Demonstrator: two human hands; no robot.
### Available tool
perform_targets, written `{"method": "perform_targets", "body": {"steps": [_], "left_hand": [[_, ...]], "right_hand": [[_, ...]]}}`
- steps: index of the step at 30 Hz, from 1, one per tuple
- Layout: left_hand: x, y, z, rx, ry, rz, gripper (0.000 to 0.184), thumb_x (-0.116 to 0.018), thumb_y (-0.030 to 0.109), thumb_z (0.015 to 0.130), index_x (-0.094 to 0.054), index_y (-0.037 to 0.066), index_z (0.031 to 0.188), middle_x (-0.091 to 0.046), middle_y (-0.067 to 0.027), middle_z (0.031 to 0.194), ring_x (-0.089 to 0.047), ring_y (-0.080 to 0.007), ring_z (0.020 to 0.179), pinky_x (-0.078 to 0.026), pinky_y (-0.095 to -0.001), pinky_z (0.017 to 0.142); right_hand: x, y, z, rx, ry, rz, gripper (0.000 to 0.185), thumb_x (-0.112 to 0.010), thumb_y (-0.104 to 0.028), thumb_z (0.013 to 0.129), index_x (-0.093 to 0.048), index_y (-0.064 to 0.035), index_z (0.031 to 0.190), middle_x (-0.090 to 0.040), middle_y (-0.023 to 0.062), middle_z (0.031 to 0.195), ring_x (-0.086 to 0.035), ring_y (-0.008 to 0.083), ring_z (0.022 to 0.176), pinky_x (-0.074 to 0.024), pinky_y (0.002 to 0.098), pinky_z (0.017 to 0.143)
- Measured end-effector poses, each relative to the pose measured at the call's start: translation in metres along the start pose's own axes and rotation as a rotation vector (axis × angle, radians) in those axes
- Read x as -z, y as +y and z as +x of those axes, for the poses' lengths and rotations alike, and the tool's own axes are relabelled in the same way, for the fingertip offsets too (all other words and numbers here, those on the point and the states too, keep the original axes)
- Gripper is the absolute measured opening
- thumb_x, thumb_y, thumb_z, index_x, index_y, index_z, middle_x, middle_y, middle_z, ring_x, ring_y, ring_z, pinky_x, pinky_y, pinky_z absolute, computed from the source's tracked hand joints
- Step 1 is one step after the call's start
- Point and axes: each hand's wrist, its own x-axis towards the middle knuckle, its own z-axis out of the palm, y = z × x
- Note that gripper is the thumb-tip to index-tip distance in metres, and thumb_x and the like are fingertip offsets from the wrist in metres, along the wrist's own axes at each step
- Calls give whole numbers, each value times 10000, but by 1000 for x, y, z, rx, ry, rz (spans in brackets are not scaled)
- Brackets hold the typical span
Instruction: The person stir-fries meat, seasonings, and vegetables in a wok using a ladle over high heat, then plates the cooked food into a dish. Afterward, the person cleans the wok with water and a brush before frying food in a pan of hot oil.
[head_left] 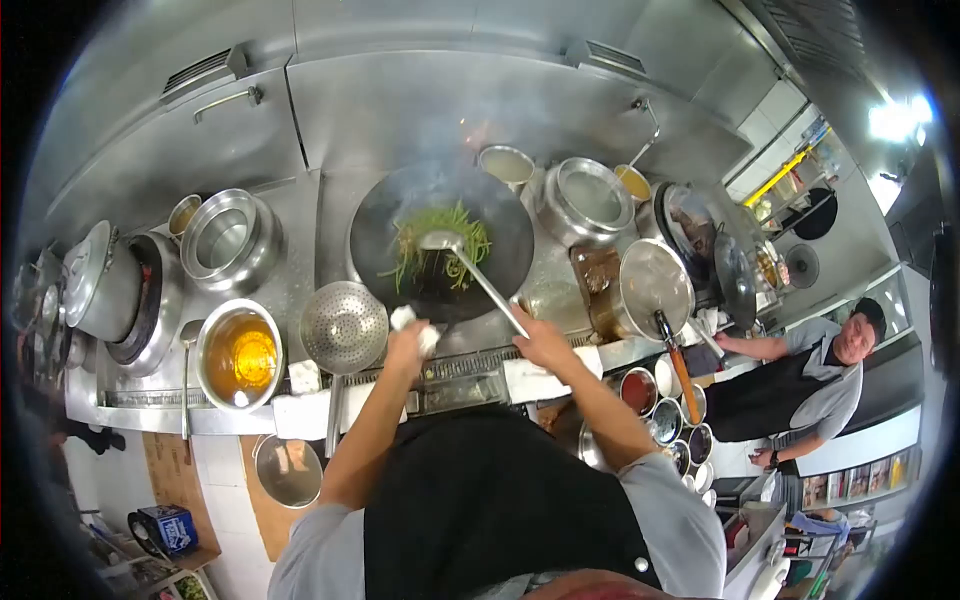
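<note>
Grip: RH [546, 346] + ladle [489, 290] (LH [405, 352], cloth [429, 339])

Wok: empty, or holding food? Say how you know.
Not empty: green vegetables lie in the wok, around the ladle.

plain black bib apron [480, 500], pretty basic light grey short-sleeved shirt [665, 510] under it, small round white button [641, 564] over on the right, forearms [372, 445] totally bare

greens [462, 226] lay in the wok [508, 225], the ladle [487, 284] slanting in from the right; a cloth [428, 337] was at its near edge. leftward came the strainer [345, 328], the oil bowl [210, 355], then a lidded pot [105, 295]. right of the wok, a stockpot [562, 217] stood behind the sieve [655, 278].
</note>
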Motion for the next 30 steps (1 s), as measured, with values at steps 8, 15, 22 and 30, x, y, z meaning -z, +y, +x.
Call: {"method": "perform_targets", "body": {"steps": [8,15,22,30], "left_hand": [[16,-20,-79,52,161,-93,158,-694,116,890,-627,39,1011,-626,-62,811,-636,-207,674,-482,-357,518],[-7,-12,15,64,22,-60,170,-697,134,907,-607,69,1035,-648,-71,849,-634,-203,648,-469,-357,486],[5,-15,-44,-3,198,-95,168,-670,50,879,-603,38,1032,-637,-74,860,-655,-219,715,-532,-379,556],[-18,31,26,89,132,47,336,-671,447,976,-647,119,1044,-681,-27,862,-631,-173,692,-507,-359,534]], "right_hand": [[25,-10,-123,330,16,385,779,-745,-164,919,-375,-123,1602,-703,18,928,-632,200,718,-548,386,706],[4,16,-11,90,-70,365,733,-726,-219,931,-411,-114,1584,-677,190,1007,-637,256,931,-513,371,907],[124,-68,-40,-117,34,810,722,-625,-2,970,-351,-151,1621,-529,-23,769,-471,69,571,-428,244,491],[-23,-58,41,-171,69,523,716,-642,-190,989,-310,-23,1601,-570,274,1456,-650,302,1190,-473,335,1031]]}}
